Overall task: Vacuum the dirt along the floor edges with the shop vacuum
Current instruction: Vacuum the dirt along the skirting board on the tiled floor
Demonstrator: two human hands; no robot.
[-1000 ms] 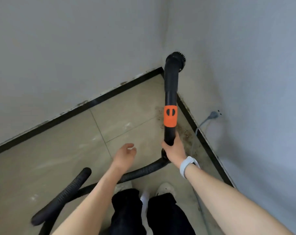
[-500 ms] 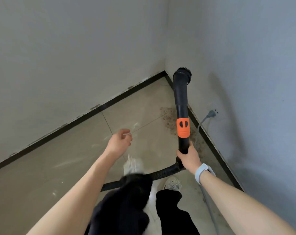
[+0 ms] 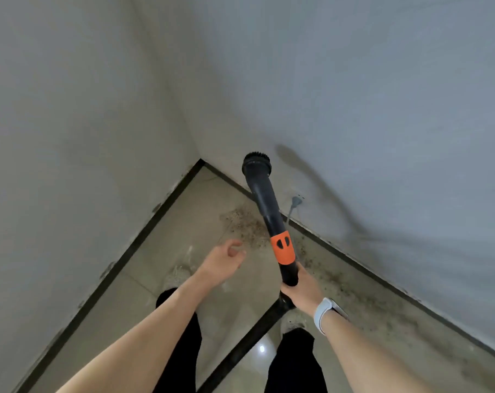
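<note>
Nearest: black hose (image 3: 246, 344), running down from the right hand (image 3: 304, 290) between the legs, lower end cut off. Right hand gripping the black wand (image 3: 266, 205) below its orange collar (image 3: 282, 249). Left hand (image 3: 222, 263) beside it, loosely curled, holding nothing. Beyond both hands: dirt (image 3: 242, 222), blurred, partly hidden behind the wand. Farthest: brush head (image 3: 256, 163), raised against the wall.

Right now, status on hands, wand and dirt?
Right hand grips wand; left hand free. Brush head raised off floor. Dirt unvacuumed; cord nearby.
</note>
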